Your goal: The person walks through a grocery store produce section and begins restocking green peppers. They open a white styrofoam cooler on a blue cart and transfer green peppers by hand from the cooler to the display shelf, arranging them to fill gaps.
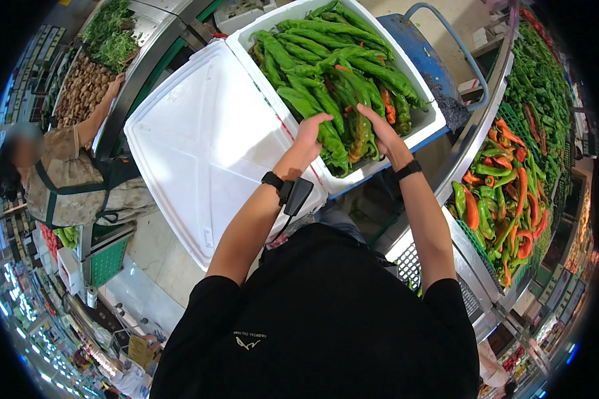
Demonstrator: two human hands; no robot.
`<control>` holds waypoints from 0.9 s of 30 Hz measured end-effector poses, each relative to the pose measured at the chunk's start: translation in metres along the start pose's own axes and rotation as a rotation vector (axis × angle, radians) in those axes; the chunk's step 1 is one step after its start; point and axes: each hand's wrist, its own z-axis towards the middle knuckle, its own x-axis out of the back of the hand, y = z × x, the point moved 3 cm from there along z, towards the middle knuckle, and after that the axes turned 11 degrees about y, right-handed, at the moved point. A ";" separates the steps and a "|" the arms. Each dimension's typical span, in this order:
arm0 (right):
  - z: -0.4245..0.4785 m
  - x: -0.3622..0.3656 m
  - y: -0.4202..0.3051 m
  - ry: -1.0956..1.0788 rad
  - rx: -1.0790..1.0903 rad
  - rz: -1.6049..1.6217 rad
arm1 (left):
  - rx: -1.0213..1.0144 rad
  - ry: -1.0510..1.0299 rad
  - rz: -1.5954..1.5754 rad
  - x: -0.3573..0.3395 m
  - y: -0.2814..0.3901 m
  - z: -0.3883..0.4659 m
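A white foam box [337,187] full of long green peppers [304,47], a few of them red or orange, stands before me with its lid side swung to the left. My left hand [310,134] reaches over the box's near edge and touches green peppers at the near left. To its right, my right hand [382,132] lies against a brownish-green wrinkled pepper [361,134], thumb on top. The fingertips of both hands are partly hidden among the peppers, so their grip is unclear. Orange-red peppers [388,107] lie just beyond my right hand.
The white foam lid [199,144] lies left of the box. A blue cart [414,50] with a metal handle supports the box. At right, a metal-edged stall holds red and green peppers [504,194]. A person [75,169] stands at left beside a stall of brown produce [82,87].
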 end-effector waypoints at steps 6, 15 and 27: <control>-0.061 -0.047 -0.009 0.105 0.133 -0.027 | -0.040 -0.141 -0.037 0.008 0.022 -0.044; -0.101 -0.088 0.022 0.384 0.324 -0.033 | -0.098 -0.300 0.232 0.013 0.040 -0.083; -0.255 -0.041 0.079 0.870 0.652 -0.008 | 0.276 -0.469 0.372 -0.030 -0.060 -0.134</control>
